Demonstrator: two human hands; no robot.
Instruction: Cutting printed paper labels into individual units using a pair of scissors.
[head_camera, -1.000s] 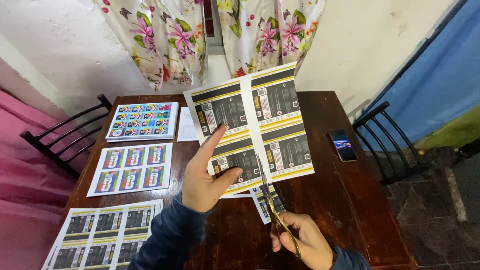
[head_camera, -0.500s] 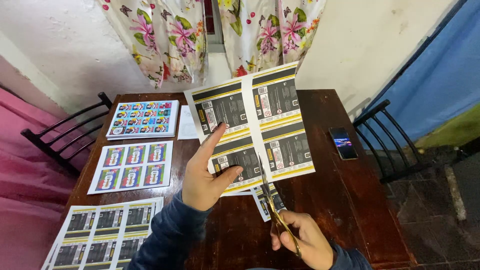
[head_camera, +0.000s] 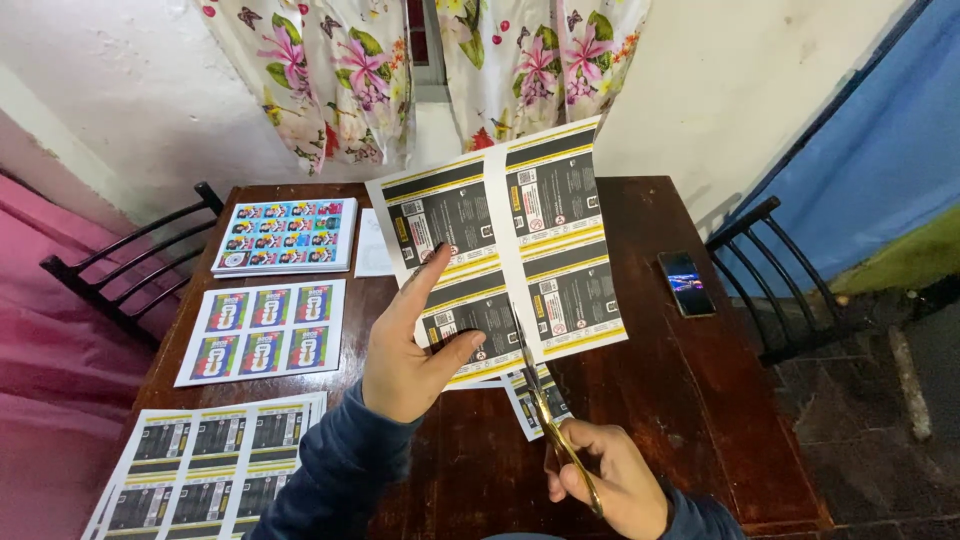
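Above a dark wooden table (head_camera: 690, 400), the left hand (head_camera: 410, 360) pinches a printed label sheet (head_camera: 500, 250) by its lower left corner, thumb in front and fingers spread behind, holding it upright and tilted toward the camera. The right hand (head_camera: 615, 485) grips gold-handled scissors (head_camera: 548, 420), fingers closed through the loops, the blades pointing up into the sheet's bottom edge along the white gap between two columns of black-and-yellow labels. The cut looks best kept in that white strip, with the sheet held taut and the blades fed in long strokes, not short snips; the left thumb sits close to the line and would be safer shifted aside. A cut strip of labels (head_camera: 535, 400) lies on the table just beneath the blades. Farther left, a sheet of blue labels (head_camera: 265, 330), a stack of colourful sheets (head_camera: 285, 235) and more black-and-yellow sheets (head_camera: 200, 470) cover that side to the near edge. A phone (head_camera: 686, 283) rests near the right edge, well apart from the hands. Bare wood to the right offers room to work; black chairs (head_camera: 780, 280) flank both sides.
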